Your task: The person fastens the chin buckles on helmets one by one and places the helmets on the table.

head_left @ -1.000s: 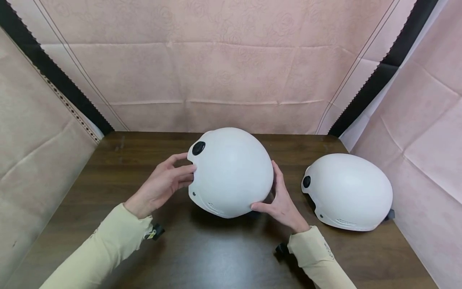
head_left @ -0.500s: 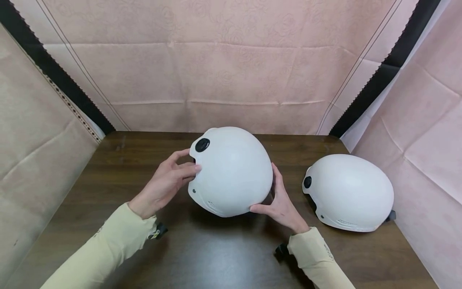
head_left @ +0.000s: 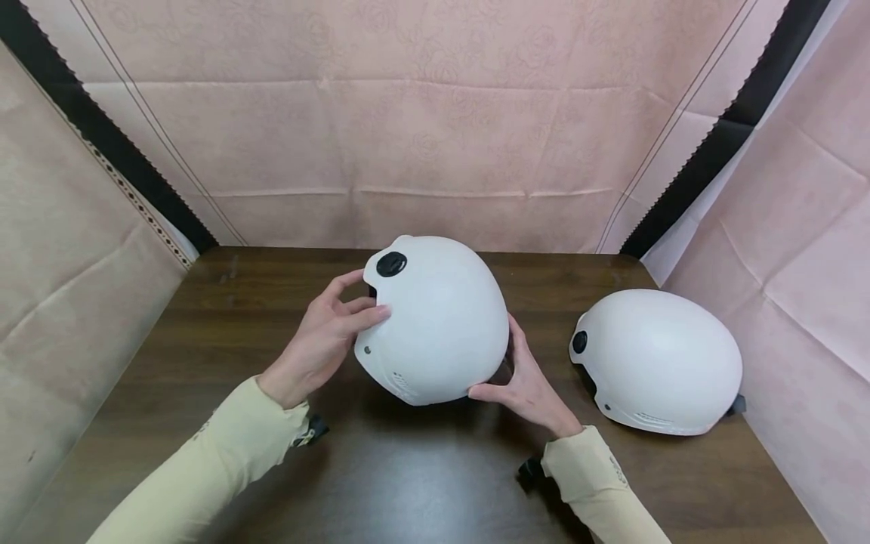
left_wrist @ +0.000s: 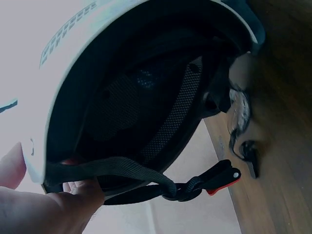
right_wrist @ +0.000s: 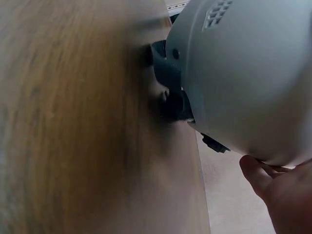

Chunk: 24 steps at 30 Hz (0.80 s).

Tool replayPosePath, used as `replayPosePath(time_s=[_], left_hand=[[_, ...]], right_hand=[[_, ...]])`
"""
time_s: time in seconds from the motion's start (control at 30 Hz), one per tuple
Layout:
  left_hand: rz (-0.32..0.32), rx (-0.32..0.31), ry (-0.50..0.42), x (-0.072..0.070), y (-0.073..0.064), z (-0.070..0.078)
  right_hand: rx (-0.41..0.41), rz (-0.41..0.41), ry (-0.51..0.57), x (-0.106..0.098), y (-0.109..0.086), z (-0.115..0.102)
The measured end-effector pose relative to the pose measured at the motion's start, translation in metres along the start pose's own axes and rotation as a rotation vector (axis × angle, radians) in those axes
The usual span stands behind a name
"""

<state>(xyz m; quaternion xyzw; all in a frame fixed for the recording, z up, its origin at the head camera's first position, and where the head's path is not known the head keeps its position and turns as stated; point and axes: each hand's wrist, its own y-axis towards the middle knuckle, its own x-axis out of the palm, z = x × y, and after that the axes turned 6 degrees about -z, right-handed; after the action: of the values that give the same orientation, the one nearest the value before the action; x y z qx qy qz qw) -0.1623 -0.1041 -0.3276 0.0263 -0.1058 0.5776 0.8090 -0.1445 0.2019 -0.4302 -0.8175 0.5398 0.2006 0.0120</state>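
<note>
Both hands hold a white helmet (head_left: 442, 325) over the middle of the table. My left hand (head_left: 319, 340) grips its left rim, thumb on the outer shell and fingers reaching inside. My right hand (head_left: 526, 385) holds the opposite rim, thumb at the lower edge. A round black disc (head_left: 391, 264) sits on the shell near the upper left rim. In the left wrist view the dark padded inside shows, with a black chin strap (left_wrist: 122, 168) and a buckle with a red tab (left_wrist: 224, 186) hanging from it. The right wrist view shows the strap close to the tabletop.
A second white helmet (head_left: 655, 363) stands on the right of the brown wooden table (head_left: 421, 483), a dark piece protruding at its right end. Pink patterned cloth (head_left: 435, 151) walls the back and both sides, with black strips at the corners.
The held helmet has tilted, its left rim rising and turning rightward a little. My left hand has moved right with it; the right hand has stayed nearly in place.
</note>
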Motion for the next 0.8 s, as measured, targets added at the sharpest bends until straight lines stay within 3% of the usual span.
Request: replayPosePath(time_s=[0.2,0.5,0.8], left_hand=[[0.009,0.014,0.010,0.005,0.002,0.002],[0.001,0.046,-0.057,0.011,0.003,0.003],[-0.024,0.096,-0.058,0.016,-0.001,0.009]], right_hand=[[0.018,-0.014,0.008,0.000,0.000,0.001],[0.076,-0.036,0.047,0.000,0.001,-0.002],[0.071,-0.046,0.058,0.002,0.001,-0.004]])
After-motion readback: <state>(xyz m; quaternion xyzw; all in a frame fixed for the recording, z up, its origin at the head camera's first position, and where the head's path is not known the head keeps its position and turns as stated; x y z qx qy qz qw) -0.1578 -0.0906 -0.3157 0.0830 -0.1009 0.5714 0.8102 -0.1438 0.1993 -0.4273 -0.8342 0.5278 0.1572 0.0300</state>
